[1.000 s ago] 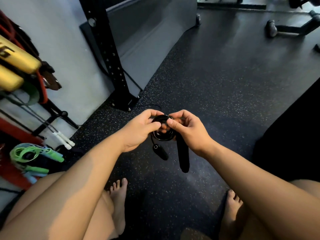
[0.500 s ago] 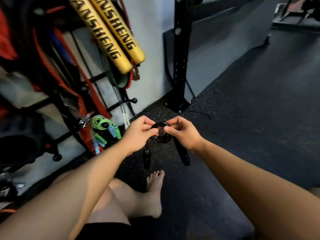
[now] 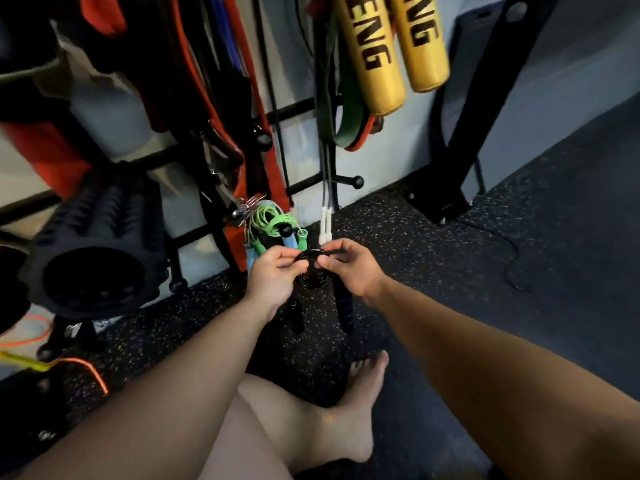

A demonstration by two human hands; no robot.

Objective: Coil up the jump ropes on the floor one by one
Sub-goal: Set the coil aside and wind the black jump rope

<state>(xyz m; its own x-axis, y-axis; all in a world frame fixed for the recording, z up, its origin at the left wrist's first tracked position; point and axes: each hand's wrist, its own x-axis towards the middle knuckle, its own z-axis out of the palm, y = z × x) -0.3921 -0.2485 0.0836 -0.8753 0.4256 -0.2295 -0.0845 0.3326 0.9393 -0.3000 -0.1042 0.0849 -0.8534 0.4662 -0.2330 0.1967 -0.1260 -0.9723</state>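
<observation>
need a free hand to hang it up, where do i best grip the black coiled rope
Probably the top arc of the black coil, pinched from above round all loops at once: its two handles dangle below, so the weight hangs straight down.

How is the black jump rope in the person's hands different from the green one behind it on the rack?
The black jump rope is a tight flat coil pinched between the left hand and right hand; the green jump rope is a looser bundle hanging on the rack, untouched. The black rope's dark handles dangle below its coil; the green rope's handles are green and blue. Both are coiled up.
</observation>
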